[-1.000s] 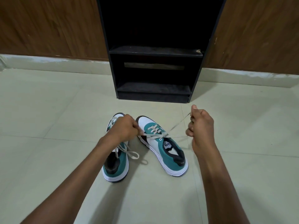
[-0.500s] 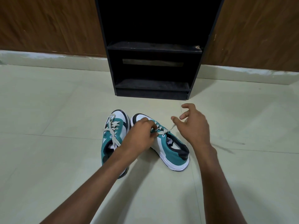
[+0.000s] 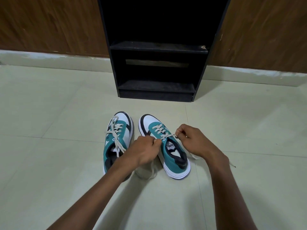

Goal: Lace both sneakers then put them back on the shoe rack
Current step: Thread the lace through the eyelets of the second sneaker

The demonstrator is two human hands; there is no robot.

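Observation:
Two teal, white and black sneakers stand side by side on the tiled floor, toes toward the rack. The left sneaker (image 3: 118, 138) has its cream lace threaded and lying loose over the tongue. The right sneaker (image 3: 167, 146) has a cream lace (image 3: 167, 136) crossing its top eyelets. My left hand (image 3: 146, 151) pinches one end of that lace at the shoe's left side. My right hand (image 3: 193, 141) pinches the other end at its right side. Loose lace tails trail on the floor beside the shoe. The black shoe rack (image 3: 157, 47) stands just beyond.
The rack has two shelves with nothing on them and backs onto a brown wood-panel wall (image 3: 49, 25) with a pale skirting strip (image 3: 54, 58). Pale floor tiles (image 3: 58, 171) spread out on both sides of the sneakers.
My hands have come in from pulling the lace wide apart and now hold it close at the right sneaker's top eyelets. The left hand no longer covers the left sneaker.

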